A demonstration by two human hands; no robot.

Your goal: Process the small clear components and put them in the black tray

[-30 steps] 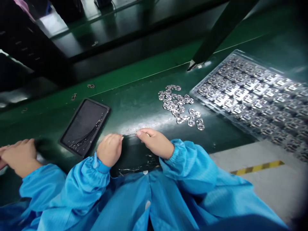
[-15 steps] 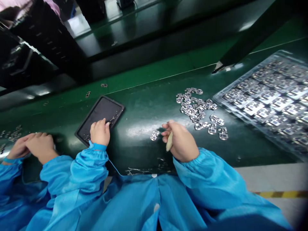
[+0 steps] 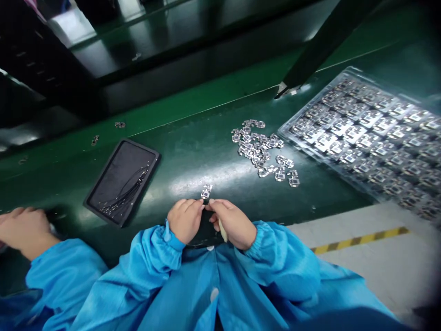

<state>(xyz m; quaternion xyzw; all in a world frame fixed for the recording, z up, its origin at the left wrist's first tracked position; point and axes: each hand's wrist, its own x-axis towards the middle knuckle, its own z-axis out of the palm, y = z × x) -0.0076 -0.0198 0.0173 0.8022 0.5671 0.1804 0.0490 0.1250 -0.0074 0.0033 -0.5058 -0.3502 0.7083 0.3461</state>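
At the near edge of the single board [image 3: 206, 193], your left hand [image 3: 186, 219] is holding its fingers bunched, any pinch hidden; your right hand [image 3: 233, 221] is gripping a pale tool [image 3: 223, 231], presumably for quick use. Left of the board, a black tray [image 3: 119, 165] is lying, apparently within easy reach.

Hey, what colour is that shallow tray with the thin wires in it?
The shallow tray is black, showing best in the current head view.
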